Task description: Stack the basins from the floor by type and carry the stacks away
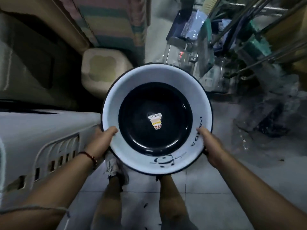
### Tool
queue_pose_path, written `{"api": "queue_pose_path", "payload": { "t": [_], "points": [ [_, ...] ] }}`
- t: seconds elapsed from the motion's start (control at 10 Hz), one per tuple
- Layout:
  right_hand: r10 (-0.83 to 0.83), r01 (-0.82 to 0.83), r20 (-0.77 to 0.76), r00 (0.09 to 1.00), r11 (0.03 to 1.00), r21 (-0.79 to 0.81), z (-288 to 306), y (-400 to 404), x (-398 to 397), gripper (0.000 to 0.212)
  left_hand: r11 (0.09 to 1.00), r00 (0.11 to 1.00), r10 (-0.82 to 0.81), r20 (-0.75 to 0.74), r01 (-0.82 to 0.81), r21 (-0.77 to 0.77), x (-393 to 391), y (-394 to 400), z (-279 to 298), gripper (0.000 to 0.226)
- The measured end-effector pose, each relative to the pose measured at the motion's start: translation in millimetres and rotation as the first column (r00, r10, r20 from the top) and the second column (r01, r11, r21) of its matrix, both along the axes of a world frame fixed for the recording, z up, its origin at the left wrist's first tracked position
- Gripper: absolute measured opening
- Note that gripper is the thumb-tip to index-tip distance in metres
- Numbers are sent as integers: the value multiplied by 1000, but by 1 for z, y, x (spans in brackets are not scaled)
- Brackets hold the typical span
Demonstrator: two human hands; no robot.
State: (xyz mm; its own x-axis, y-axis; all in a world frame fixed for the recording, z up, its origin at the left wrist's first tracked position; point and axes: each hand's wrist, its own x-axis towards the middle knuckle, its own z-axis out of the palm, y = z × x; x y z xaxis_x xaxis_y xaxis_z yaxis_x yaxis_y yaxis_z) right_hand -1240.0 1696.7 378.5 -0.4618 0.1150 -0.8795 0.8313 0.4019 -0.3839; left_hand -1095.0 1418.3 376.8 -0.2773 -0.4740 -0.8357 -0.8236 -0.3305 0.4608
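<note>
Left hand [106,138] clamped on the near-left rim of the white enamel basin [196,103], thumb hooked over the lip onto the white inner wall, remaining fingers hidden beneath. Red cord bracelet [88,156] around that wrist. Right hand [210,143] gripping the near-right rim in mirror fashion, thumb lying on the inner wall beside black printed lettering, fingers wrapped out of sight under the edge. Basin held level in the air between both hands, above the feet, clear of the floor. Dark navy trim around the lip, white sloping wall, black glossy dish [155,117] nested in the bottom, filling the flat of the basin. Small paper sticker [155,120] at the centre of that dish, white, tan and yellow, print too small to read. Line drawing of a panda [163,161] on the near wall, between the two thumbs. Below the basin, bare legs and a pale sneaker [113,165] on light floor tiles [196,196] marked with a few dark scuffs. To the left, touching nothing, a white plastic crate [41,146] with slotted vents along its side. Beyond it, a beige plastic stool [103,68] with a recessed top, and behind that a striped cloth [114,22] hanging down. To the right, blurred metal racks and green-blue goods [249,39], details not legible.
</note>
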Motion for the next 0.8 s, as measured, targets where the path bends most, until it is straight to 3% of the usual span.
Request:
{"api": "queue_pose_path", "payload": {
  "t": [0.1,0.2,0.3,0.6,0.7,0.8],
  "points": [
    [188,-137,-364,912,977,161,-8,-6,-15,40,902,964,-259,-57,220,-372,-17,-17,-8,80],
    [396,-234,-501,769,905,355,-25,-13,-23,48,667,853,-521,-7,403,-626,-42,-23,-16,82],
    [466,-241,-484,740,857,456,-44,-8,-18,40,611,834,-549,53,444,-655,-41,-17,-27,78],
    [557,-305,-393,732,784,541,-32,-16,-20,46,520,784,-584,213,562,-644,-41,-15,-22,77],
    [652,-491,-111,750,662,567,-13,-22,-39,50,518,705,-630,326,694,-499,-51,-25,-6,82],
    [677,-656,120,726,629,417,42,-38,-73,72,576,607,-749,267,795,-191,-71,-55,25,95]
  ]
}}
